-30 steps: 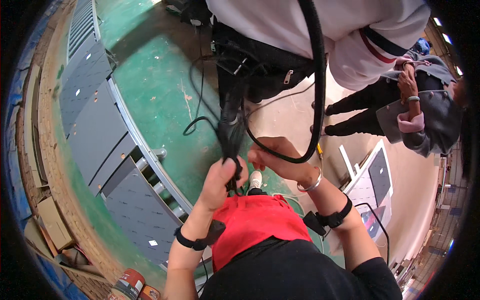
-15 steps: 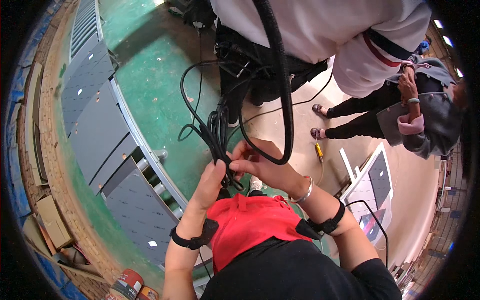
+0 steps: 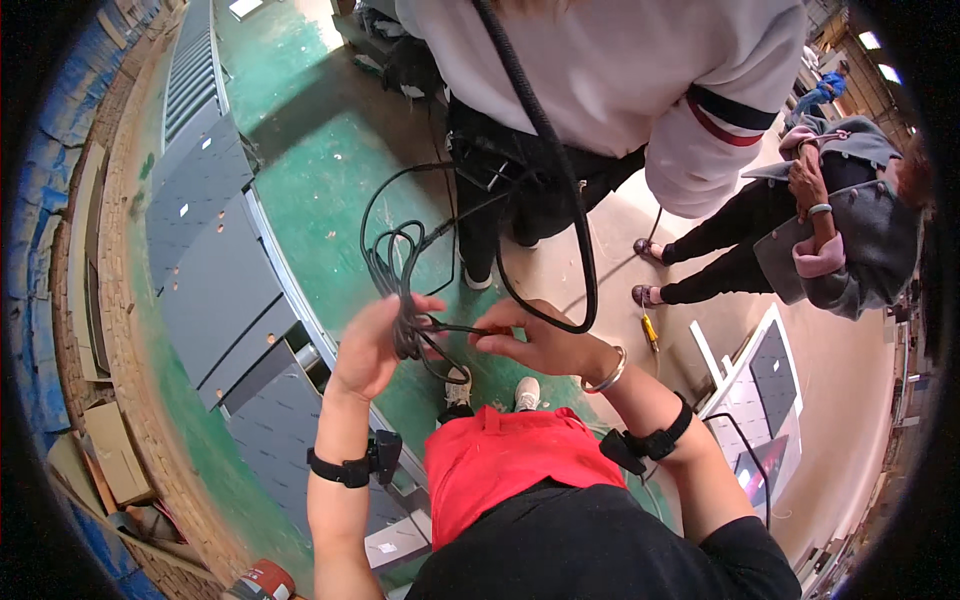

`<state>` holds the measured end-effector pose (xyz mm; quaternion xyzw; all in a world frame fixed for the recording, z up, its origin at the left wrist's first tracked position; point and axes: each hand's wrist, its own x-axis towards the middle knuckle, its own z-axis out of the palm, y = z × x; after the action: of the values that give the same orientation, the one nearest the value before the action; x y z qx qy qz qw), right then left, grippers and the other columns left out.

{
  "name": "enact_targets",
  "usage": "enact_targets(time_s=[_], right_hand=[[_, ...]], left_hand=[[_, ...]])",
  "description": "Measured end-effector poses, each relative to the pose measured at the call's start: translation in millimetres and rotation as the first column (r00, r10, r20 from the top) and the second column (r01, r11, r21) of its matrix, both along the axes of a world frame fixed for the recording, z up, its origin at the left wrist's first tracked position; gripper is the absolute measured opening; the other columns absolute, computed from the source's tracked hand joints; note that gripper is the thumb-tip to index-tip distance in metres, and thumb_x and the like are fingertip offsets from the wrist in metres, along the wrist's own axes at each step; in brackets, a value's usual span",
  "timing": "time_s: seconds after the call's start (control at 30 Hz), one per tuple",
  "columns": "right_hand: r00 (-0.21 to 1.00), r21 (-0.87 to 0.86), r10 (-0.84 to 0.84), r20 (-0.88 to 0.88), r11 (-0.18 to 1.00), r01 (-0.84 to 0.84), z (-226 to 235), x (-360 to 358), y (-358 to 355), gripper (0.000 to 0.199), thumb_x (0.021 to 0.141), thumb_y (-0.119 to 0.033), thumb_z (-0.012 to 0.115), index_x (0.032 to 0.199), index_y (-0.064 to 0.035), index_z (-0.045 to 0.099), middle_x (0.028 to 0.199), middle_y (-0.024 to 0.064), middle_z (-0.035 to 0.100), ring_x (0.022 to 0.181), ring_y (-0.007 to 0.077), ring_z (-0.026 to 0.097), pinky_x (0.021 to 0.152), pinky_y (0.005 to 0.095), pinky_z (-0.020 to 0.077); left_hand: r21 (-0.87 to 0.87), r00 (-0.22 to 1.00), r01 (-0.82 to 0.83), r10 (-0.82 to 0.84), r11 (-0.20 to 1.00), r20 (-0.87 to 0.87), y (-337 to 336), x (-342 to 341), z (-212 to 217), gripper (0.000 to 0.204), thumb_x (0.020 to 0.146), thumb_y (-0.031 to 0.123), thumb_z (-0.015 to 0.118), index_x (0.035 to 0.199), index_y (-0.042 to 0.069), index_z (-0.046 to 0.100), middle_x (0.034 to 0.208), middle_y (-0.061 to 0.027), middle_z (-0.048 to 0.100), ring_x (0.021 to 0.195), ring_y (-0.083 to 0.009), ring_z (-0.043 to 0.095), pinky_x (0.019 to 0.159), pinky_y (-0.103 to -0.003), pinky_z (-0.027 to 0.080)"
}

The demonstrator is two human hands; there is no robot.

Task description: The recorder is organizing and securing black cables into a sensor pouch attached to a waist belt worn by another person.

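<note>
Cables first: the bundle of thin black cables (image 3: 395, 275) sits right in the middle of the view, looped up in a messy coil above the green floor (image 3: 320, 170). The left hand (image 3: 372, 345) is clenched around the lower part of that bundle, fingers wrapped over it. Just right of the bundle, the right hand (image 3: 540, 342) pinches a single strand that runs off the coil, thumb and fingertips closed on it. A much thicker black hose (image 3: 560, 200) curves down past the right side of the bundle and hooks under near the right hand; it climbs up across a person in a white sweatshirt (image 3: 640, 90) standing just beyond the bundle. Both wrists carry black straps, and the right one has a bangle too. Left of the bundle, grey metal panels (image 3: 210, 260) lie along the floor beside a brick edge. Far right of the bundle, another person in a grey jacket (image 3: 850, 240) stands with arms folded, near a white-framed panel (image 3: 760, 390).
</note>
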<state>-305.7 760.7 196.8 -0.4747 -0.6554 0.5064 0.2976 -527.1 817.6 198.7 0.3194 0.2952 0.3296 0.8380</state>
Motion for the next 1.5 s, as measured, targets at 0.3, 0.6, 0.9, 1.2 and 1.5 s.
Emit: enact_targets(time_s=[0.3,0.6,0.9,1.2,1.5], right_hand=[[0.866,0.631,-0.39,0.313,0.767,0.117,22.2,15.1,-11.5,0.017,0.071,-0.014,0.069,0.083,-0.003,0.064,0.073,0.0087,0.056,0.062,0.024,0.054,0.054,0.0321,0.0435],[0.654,0.788,-0.695,0.3,0.566,0.241,20.0,12.0,-17.0,0.029,0.061,-0.017,0.071,0.088,-0.0073,0.065,0.08,0.0043,0.056,0.08,0.0255,0.053,0.072,0.0375,0.0418],[0.827,0.212,-0.562,0.009,0.81,0.547,2.1,-21.8,-41.0,0.039,0.073,-0.023,0.072,0.105,-0.004,0.06,0.088,0.0052,0.055,0.072,0.0133,0.052,0.061,0.0261,0.043],[0.726,0.182,-0.685,-0.06,0.708,0.683,9.8,-16.8,-42.7,0.028,0.07,-0.009,0.072,0.096,-0.0025,0.062,0.089,0.0,0.055,0.064,0.0051,0.044,0.053,0.0195,0.0353],[0.4,0.156,-0.842,-0.363,0.368,0.917,54.1,29.8,-10.0,0.016,0.081,-0.004,0.062,0.094,0.0012,0.056,0.084,0.0026,0.06,0.072,0.0079,0.053,0.064,0.0215,0.044]], left_hand=[[0.226,0.898,0.373,-0.289,0.9,-0.333,0.7,3.1,6.4,0.03,0.087,0.014,0.052,0.112,-0.001,0.048,0.095,-0.0065,0.059,0.073,-0.0103,0.052,0.065,-0.024,0.045],[0.27,0.881,0.468,-0.418,0.842,-0.221,-23.0,49.5,-25.6,0.02,0.087,0.014,0.051,0.104,0.002,0.049,0.082,0.0009,0.05,0.072,-0.0084,0.046,0.067,-0.022,0.04],[0.785,0.793,0.465,0.203,0.41,-0.575,-26.8,51.1,-34.8,0.02,0.078,0.005,0.05,0.096,-0.003,0.052,0.089,-0.022,0.055,0.083,-0.0403,0.051,0.073,-0.044,0.039],[0.769,0.84,0.519,-0.054,0.373,-0.54,-26.4,80.4,-34.3,0.025,0.076,0.01,0.053,0.098,-0.003,0.054,0.097,-0.0246,0.054,0.095,-0.042,0.048,0.078,-0.045,0.038],[0.824,0.888,0.322,0.154,0.467,-0.434,30.8,122.6,-69.6,0.067,0.075,0.002,0.051,0.137,0.005,0.023,0.125,-0.0268,0.039,0.109,-0.0361,0.045,0.088,-0.04,0.04]])
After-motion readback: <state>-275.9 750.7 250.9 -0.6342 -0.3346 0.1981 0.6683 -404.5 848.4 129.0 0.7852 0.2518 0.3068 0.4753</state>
